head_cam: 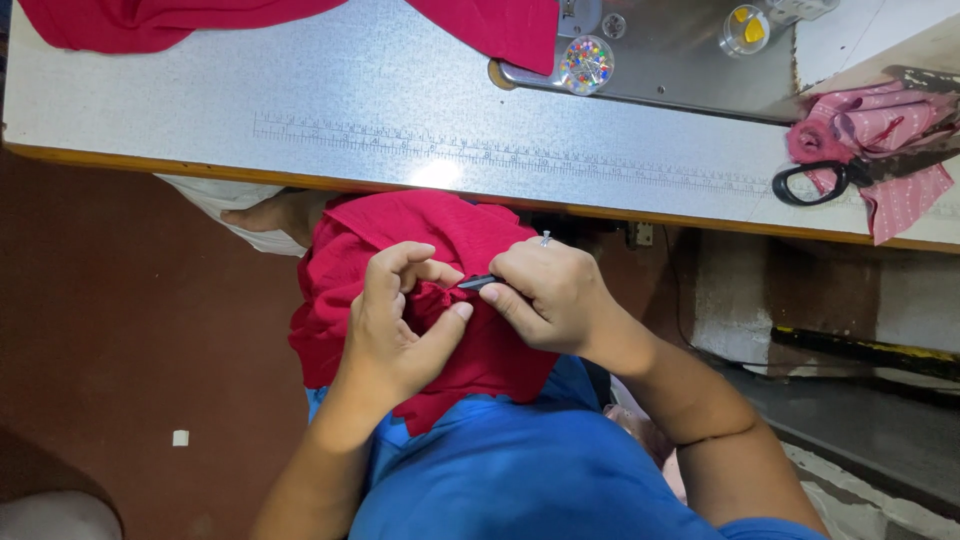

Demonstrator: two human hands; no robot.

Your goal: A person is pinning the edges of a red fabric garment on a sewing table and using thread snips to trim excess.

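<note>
A piece of red fabric lies bunched on my lap, below the table edge. My left hand pinches a fold of it between thumb and fingers. My right hand, with a ring on one finger, grips a small dark tool whose tip points into the pinched fold. Both hands touch the fabric and nearly meet over it.
A grey worktable with a printed ruler spans the top. On it lie more red fabric, a round box of coloured pins, black scissors and pink dotted cloth. The brown floor lies at left.
</note>
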